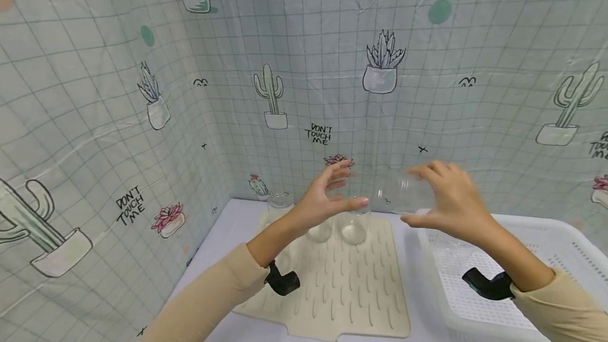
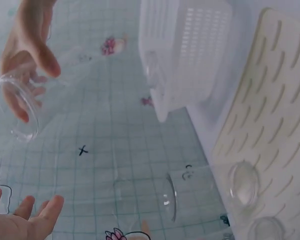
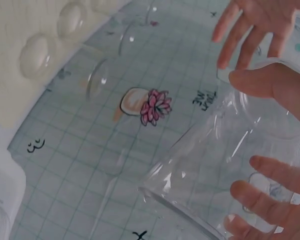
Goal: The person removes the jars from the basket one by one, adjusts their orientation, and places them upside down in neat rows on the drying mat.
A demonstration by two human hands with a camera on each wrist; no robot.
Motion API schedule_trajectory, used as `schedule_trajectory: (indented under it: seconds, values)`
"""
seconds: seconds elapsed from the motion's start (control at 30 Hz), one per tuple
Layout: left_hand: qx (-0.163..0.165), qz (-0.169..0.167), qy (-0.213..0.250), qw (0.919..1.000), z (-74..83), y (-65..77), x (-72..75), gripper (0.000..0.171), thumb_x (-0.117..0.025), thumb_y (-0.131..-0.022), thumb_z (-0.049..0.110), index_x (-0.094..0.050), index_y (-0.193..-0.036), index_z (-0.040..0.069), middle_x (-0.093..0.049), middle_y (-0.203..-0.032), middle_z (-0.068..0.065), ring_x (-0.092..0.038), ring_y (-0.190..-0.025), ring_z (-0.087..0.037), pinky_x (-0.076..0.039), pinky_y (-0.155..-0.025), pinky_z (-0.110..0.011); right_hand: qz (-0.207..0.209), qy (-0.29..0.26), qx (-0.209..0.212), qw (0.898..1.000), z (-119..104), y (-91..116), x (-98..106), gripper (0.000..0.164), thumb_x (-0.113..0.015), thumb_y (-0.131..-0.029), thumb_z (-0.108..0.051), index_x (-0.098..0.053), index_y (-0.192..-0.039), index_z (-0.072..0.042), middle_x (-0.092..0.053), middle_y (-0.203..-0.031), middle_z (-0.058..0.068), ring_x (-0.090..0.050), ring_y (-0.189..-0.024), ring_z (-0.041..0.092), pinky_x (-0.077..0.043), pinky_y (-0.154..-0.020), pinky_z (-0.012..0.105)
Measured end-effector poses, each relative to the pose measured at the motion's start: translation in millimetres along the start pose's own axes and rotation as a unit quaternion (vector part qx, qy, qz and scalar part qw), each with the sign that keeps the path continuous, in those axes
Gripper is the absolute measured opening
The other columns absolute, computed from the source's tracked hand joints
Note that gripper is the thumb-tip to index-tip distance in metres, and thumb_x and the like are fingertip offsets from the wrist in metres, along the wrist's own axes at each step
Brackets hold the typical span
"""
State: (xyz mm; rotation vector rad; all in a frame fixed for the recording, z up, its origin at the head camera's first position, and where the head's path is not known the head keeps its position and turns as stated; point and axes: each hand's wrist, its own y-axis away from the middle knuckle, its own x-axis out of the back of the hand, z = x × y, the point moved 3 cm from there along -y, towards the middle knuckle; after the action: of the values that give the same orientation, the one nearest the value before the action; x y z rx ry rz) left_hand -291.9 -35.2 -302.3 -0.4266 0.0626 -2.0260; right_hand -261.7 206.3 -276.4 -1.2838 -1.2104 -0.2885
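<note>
My right hand (image 1: 448, 202) grips a clear glass (image 1: 401, 191) in the air, above the gap between mat and basket. Thumb and fingers wrap its side, and the glass lies tilted, as the right wrist view also shows (image 3: 205, 165). My left hand (image 1: 325, 197) hovers over the back of the beige mat (image 1: 351, 284), fingers spread and loosely bent, holding nothing. It is apart from the held glass. Below and behind it, clear glasses stand on the mat, among them a right-hand one (image 1: 353, 228) and a far-left one (image 1: 280, 206); my left hand partly hides this row.
A white perforated basket (image 1: 439, 284) stands to the right of the mat, with clear glassware (image 1: 453, 247) faintly visible inside. A grid-patterned curtain with cactus drawings (image 1: 304, 94) hangs close behind and on the left of the white table (image 1: 209, 257).
</note>
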Motion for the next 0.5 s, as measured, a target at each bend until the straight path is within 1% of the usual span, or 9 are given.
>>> schedule_trajectory:
  seconds: [0.17, 0.27, 0.4, 0.5]
  values:
    - [0.024, 0.006, 0.019, 0.9995, -1.4, -4.7, -14.6, 0.071, -0.075, -0.073, 0.040, -0.035, -0.131, 0.048, -0.039, -0.133, 0.016, -0.037, -0.126, -0.015, -0.041, -0.091, -0.036, 0.017, 0.000, 0.034, 0.999, -10.2, -1.4, -12.9, 0.077, -0.087, -0.048, -0.037, -0.059, -0.115, -0.010, -0.053, -0.100, 0.003, -0.046, -0.088, 0.029, -0.034, -0.071, 0.045]
    - [0.033, 0.006, 0.027, 0.9991, -2.7, -5.8, -20.2, 0.070, -0.076, -0.073, 0.040, -0.036, -0.130, 0.048, -0.039, -0.134, 0.015, -0.036, -0.127, -0.018, -0.041, -0.091, -0.037, 0.025, 0.002, 0.054, 0.998, -15.3, -1.3, -20.6, 0.079, -0.087, -0.046, -0.036, -0.058, -0.114, -0.009, -0.055, -0.102, 0.004, -0.046, -0.090, 0.029, -0.033, -0.072, 0.044]
    - [0.043, 0.003, 0.032, 0.9985, -5.8, -6.2, -25.3, 0.069, -0.076, -0.074, 0.039, -0.037, -0.130, 0.047, -0.039, -0.134, 0.012, -0.036, -0.127, -0.020, -0.041, -0.092, -0.038, 0.024, 0.010, 0.066, 0.998, -20.1, -1.4, -29.7, 0.081, -0.088, -0.043, -0.035, -0.058, -0.114, -0.010, -0.054, -0.103, 0.004, -0.045, -0.090, 0.027, -0.033, -0.071, 0.041]
    - [0.046, -0.001, 0.027, 0.9986, -8.8, -5.3, -28.0, 0.067, -0.075, -0.074, 0.041, -0.038, -0.129, 0.046, -0.040, -0.134, 0.012, -0.037, -0.127, -0.020, -0.041, -0.091, -0.038, 0.024, 0.015, 0.070, 0.997, -22.6, -1.2, -34.9, 0.081, -0.088, -0.042, -0.036, -0.058, -0.113, -0.010, -0.053, -0.101, 0.003, -0.044, -0.087, 0.025, -0.032, -0.068, 0.038]
